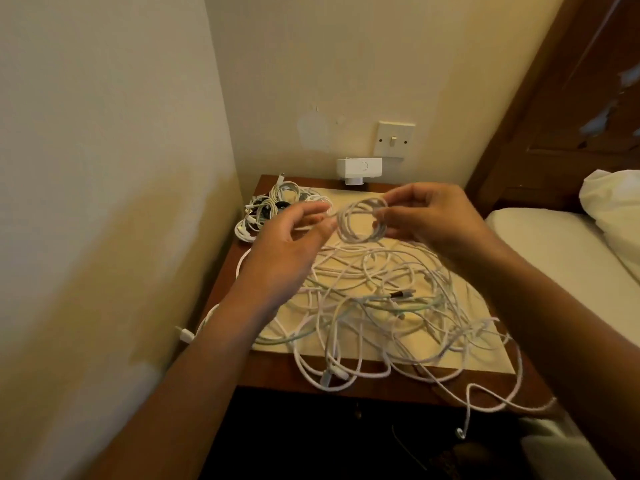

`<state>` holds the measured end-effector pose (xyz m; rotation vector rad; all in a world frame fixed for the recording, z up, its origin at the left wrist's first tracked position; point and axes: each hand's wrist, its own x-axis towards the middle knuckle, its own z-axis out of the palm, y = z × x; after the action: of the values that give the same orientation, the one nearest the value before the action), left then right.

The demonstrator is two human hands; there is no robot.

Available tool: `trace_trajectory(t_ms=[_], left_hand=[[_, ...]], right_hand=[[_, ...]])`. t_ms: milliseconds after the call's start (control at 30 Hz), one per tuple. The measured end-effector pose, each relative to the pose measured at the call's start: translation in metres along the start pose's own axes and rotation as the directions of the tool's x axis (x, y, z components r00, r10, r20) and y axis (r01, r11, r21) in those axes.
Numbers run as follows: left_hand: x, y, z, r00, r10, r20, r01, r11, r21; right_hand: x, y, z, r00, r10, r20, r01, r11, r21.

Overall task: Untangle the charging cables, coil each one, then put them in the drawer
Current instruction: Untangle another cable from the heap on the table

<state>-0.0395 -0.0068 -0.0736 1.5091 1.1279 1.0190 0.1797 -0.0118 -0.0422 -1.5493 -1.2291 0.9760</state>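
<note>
L hand (291,247) fingers pinch tail (332,214) running left; R hand (433,216) fingers grip upright coil (362,233) facing cam.

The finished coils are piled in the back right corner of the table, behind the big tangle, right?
No. The head view shows the finished coils piled in the back left corner of the table, behind the big tangle. Left hand and right hand hold a new coil.

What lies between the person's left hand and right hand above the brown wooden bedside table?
A small round coil of white charging cable, pinched by the right hand and the left hand, seen in the head view.
</note>
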Motion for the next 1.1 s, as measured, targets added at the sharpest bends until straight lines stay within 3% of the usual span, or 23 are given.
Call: trace_trajectory(t_ms=[133, 267, 333, 433, 533, 733, 833, 933, 1000, 1067, 1100], left_hand=[[0.033, -0.004, -0.009, 0.993, 0.020, -0.116, -0.010, 0.996, 0.085], [0.048, -0.010, -0.022, 0.992, 0.026, -0.122, -0.007, 0.989, 0.147], [0.051, -0.015, -0.026, 0.993, 0.025, -0.114, -0.007, 0.988, 0.153], [0.053, -0.023, -0.028, 0.997, 0.020, -0.074, -0.004, 0.978, 0.207], [0.054, -0.028, -0.026, 0.999, 0.017, -0.050, -0.007, 0.980, 0.199], [0.054, -0.025, -0.015, 0.999, 0.020, -0.025, -0.014, 0.976, 0.219], [0.055, -0.023, -0.011, 0.999, 0.035, -0.021, -0.030, 0.977, 0.211], [0.055, -0.021, -0.006, 0.999, 0.038, -0.015, -0.034, 0.978, 0.204], [0.055, -0.018, -0.002, 1.000, 0.028, -0.011, -0.025, 0.979, 0.202], [0.055, -0.013, 0.003, 1.000, 0.011, 0.000, -0.011, 0.975, 0.223], [0.054, -0.010, 0.006, 1.000, 0.004, 0.008, -0.006, 0.972, 0.234]], right_hand=[[0.096, 0.024, 0.010, 0.991, 0.057, -0.123, -0.061, 0.998, -0.031], [0.161, 0.056, 0.027, 0.950, 0.246, -0.195, -0.233, 0.969, 0.086], [0.182, 0.078, 0.034, 0.935, 0.260, -0.243, -0.270, 0.963, -0.010], [0.193, 0.093, 0.039, 0.950, 0.118, -0.290, -0.214, 0.922, -0.323], [0.186, 0.084, 0.039, 0.981, 0.038, -0.188, -0.135, 0.832, -0.537], [0.166, 0.059, 0.004, 0.989, -0.012, -0.149, -0.073, 0.830, -0.554], [0.155, 0.064, -0.035, 0.949, -0.113, -0.293, -0.075, 0.825, -0.560], [0.145, 0.082, -0.070, 0.858, -0.181, -0.480, -0.164, 0.789, -0.592], [0.139, 0.096, -0.083, 0.846, -0.095, -0.525, -0.304, 0.722, -0.621], [0.131, 0.111, -0.081, 0.897, 0.061, -0.438, -0.394, 0.559, -0.730], [0.127, 0.120, -0.079, 0.923, 0.093, -0.372, -0.367, 0.495, -0.787]])
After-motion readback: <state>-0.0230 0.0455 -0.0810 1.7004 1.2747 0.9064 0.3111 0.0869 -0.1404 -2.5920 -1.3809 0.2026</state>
